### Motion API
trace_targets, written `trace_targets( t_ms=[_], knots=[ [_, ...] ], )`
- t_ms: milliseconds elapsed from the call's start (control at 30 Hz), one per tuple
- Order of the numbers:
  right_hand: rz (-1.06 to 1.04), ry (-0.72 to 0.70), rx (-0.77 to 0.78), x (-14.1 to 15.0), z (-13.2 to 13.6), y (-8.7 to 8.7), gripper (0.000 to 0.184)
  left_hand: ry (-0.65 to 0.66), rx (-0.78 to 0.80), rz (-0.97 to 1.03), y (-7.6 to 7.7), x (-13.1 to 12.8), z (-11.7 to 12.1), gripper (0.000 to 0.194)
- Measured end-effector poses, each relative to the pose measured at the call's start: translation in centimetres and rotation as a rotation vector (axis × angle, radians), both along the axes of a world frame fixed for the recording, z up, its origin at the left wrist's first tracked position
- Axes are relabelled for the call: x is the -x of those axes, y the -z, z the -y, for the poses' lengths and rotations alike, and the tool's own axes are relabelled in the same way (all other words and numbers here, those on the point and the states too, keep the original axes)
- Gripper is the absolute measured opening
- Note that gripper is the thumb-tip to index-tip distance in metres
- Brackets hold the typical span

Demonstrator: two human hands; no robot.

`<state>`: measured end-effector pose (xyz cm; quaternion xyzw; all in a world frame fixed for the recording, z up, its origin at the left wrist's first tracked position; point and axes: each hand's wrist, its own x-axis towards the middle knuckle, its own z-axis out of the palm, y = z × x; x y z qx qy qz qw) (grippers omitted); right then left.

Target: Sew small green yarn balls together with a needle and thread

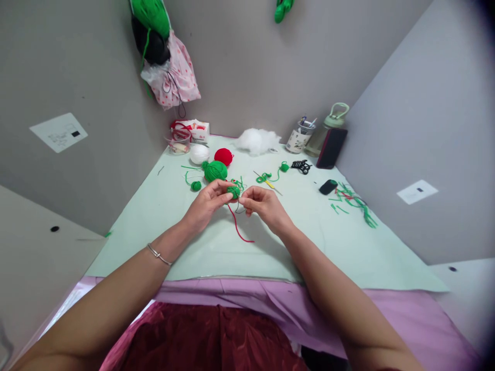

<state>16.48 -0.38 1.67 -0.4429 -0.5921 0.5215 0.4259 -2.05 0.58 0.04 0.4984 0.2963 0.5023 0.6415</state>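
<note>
Over the middle of the table, my left hand (pixel 207 203) is closed on a small round green yarn piece (pixel 233 192), held between thumb and fingers. My right hand (pixel 265 203) is pinched close beside it, on a dark thread (pixel 237 207) that loops down under the piece. Whether a needle is also between those fingertips is too small to tell. Below the hands, a red yarn strand (pixel 237 230) trails onto the tabletop. Just behind my left hand lies a green yarn ball (pixel 215 171).
Behind are a red yarn ball (pixel 223 156), a white yarn ball (pixel 199 154) and white stuffing (pixel 257 141). To the right lie a yellow-handled tool (pixel 269 184), black-handled scissors (pixel 301 166), yarn scraps (pixel 353 201) and a propped phone (pixel 331 149). A bottle (pixel 317 141) stands beside a pen cup (pixel 297 140).
</note>
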Motion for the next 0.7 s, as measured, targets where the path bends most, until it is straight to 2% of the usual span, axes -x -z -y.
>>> trace_targets(
  t_ms=[167,333,533,700],
  knots=[
    [-0.024,-0.012,0.055,-0.3,-0.2,0.0,0.036,-0.050,-0.029,-0.102,0.5,-0.2,0.1,0.029],
    [0.056,-0.020,-0.031,-0.2,-0.4,0.1,0.022,-0.084,-0.044,-0.114,0.6,-0.1,-0.1,0.029],
    [-0.041,-0.002,0.018,0.2,-0.2,0.3,0.026,-0.098,-0.084,-0.152,0.9,0.0,-0.6,0.030],
    [-0.013,-0.045,-0.085,0.7,0.7,0.4,0.018,-0.101,-0.130,-0.185,0.9,0.1,-0.6,0.028]
  ],
)
